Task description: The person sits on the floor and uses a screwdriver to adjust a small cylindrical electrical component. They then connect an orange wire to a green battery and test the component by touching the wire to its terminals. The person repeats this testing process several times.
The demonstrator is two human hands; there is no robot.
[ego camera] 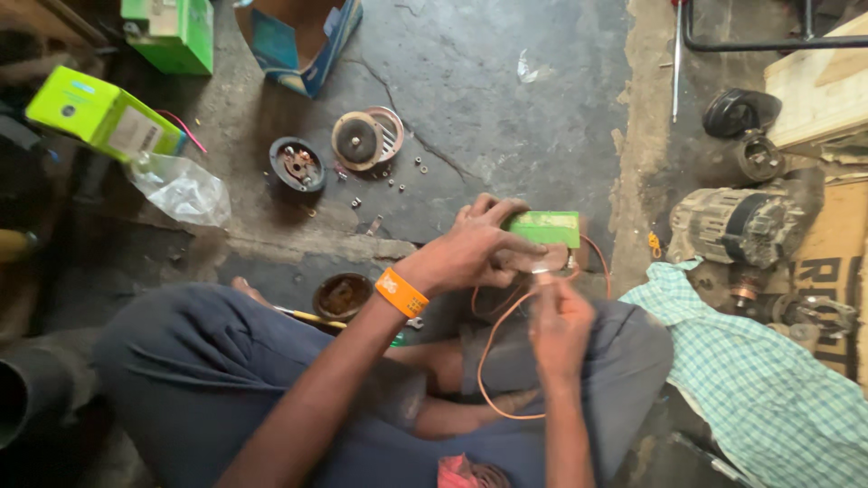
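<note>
Seated cross-legged on the concrete floor (506, 99), the person works over the lap. The right hand (561, 327) is closed, fingertips pinched on a small part that is too blurred to make out, just beside the loop of orange wire (488, 357) hanging over the knee. Just above it, the left hand (472, 248), an orange wristband (400, 292) on its wrist, curls its fingers around a small green box (544, 228). Farther out on the floor lie round motor parts (360, 140), scattered screws, a clear plastic bag (181, 190) and a lime-green carton (101, 113). A checked cloth (759, 380) and an alternator (737, 224) lie to the right.
</note>
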